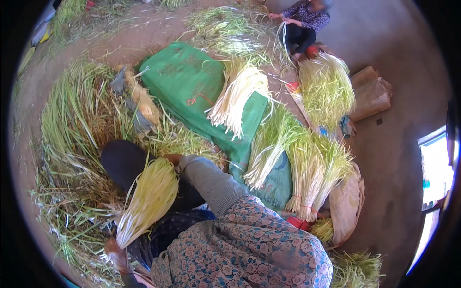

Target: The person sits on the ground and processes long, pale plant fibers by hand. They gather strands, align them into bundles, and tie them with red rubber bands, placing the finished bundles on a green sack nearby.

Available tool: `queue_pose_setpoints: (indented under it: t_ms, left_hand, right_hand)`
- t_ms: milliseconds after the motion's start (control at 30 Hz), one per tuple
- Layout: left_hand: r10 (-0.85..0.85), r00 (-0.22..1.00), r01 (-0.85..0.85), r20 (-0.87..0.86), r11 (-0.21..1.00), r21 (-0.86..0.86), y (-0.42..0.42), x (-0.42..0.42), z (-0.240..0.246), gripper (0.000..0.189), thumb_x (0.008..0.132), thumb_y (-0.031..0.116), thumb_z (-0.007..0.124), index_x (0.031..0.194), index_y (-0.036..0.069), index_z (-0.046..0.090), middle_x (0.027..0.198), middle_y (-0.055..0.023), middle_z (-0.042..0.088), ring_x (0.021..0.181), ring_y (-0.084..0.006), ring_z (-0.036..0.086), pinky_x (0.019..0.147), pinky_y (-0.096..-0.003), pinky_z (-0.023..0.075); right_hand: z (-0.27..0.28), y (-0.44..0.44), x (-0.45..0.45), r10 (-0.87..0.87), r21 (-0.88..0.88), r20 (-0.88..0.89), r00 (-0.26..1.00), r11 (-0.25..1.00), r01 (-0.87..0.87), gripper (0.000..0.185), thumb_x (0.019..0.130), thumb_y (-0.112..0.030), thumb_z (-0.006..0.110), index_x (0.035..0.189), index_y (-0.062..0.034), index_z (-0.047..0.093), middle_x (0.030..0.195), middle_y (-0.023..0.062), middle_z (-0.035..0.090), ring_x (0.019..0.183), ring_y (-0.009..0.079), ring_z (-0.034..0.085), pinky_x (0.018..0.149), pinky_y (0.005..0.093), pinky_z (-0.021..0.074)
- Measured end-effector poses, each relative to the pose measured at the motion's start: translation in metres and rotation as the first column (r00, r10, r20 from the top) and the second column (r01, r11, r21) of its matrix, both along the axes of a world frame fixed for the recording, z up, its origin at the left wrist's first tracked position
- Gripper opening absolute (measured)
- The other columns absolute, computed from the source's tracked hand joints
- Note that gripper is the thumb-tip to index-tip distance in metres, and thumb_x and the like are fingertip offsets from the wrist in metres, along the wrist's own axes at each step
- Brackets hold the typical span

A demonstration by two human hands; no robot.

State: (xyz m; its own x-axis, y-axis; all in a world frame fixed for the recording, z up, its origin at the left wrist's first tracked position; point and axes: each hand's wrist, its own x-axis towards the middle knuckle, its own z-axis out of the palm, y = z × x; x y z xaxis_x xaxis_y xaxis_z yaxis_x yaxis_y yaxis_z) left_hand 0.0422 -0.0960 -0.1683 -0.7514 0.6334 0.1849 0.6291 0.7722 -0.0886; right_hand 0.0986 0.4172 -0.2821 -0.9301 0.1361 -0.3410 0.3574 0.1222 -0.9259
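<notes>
A loose bundle of blanched, chive-like greens (149, 201) lies slantwise over my lap, yellow-green leaves up and white stem ends down. At those white ends is my left hand (116, 252), its fingers closed around them. My right hand (173, 159), below a grey sleeve cuff, is at the leafy top, partly hidden behind the leaves; its grip cannot be made out. A big heap of untrimmed greens (75, 111) spreads beside my dark-clad knee. On a green woven sack (183, 72) rests another white-stemmed bundle (239, 97).
Further bundles (268, 144), some tied with red bands (306, 176), stand to the right by a tan sack (347, 205). Past them lie more greens (326, 90) and folded brown sacking (371, 93). Another person (306, 21) sits at the top, holding long stems. Loose leaves (230, 32) litter the floor.
</notes>
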Motion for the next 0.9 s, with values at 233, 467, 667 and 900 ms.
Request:
queue_pose_setpoints:
  t_ms: [233,467,667,900]
  left_hand:
    - [0.038,0.999,-0.038,0.026,0.999,0.007,-0.007,0.009,0.027,0.027,0.08,0.036,0.061,0.083,0.009,0.055,0.069,-0.0112,0.05,0.066,-0.0315,0.053,0.058,-0.0445,0.0398]
    - [-0.136,0.989,0.135,-0.049,0.991,-0.025,0.004,0.01,0.035,0.054,0.085,0.032,0.062,0.127,0.0,0.048,0.069,-0.009,0.049,0.062,-0.0261,0.052,0.055,-0.0393,0.0408]
    - [-0.055,0.998,0.054,0.014,0.998,0.015,0.001,-0.003,0.015,0.034,0.081,0.043,0.063,0.079,0.01,0.054,0.068,-0.0096,0.052,0.062,-0.0294,0.052,0.053,-0.0448,0.038]
    - [-0.08,0.952,-0.018,0.297,0.949,0.314,-0.001,0.003,0.049,0.025,0.082,0.026,0.064,0.09,0.003,0.058,0.076,-0.0137,0.054,0.068,-0.0336,0.055,0.058,-0.0432,0.0408]
  right_hand:
    - [0.043,-0.028,-0.025,0.071,0.647,0.124,0.99,0.75,-0.135,0.031,0.087,-0.032,0.057,0.099,-0.0045,0.06,0.098,0.0176,0.063,0.09,0.0344,0.062,0.08,0.0433,0.0464]
    - [-0.009,-0.007,-0.026,0.187,0.226,-0.012,0.982,0.957,-0.179,0.033,0.085,-0.031,0.06,0.105,-0.0053,0.066,0.1,0.0208,0.065,0.09,0.0353,0.064,0.078,0.0461,0.0493]
    - [0.006,-0.001,-0.019,-0.034,0.776,0.29,0.956,0.593,-0.215,0.042,0.083,-0.033,0.06,0.116,-0.0079,0.056,0.103,0.0202,0.061,0.089,0.038,0.061,0.071,0.0502,0.0493]
    - [0.036,0.024,0.026,-0.132,0.752,0.304,0.944,0.641,-0.152,0.067,0.078,-0.043,0.066,0.133,-0.0113,0.044,0.124,0.0205,0.052,0.112,0.0361,0.052,0.09,0.0493,0.0429]
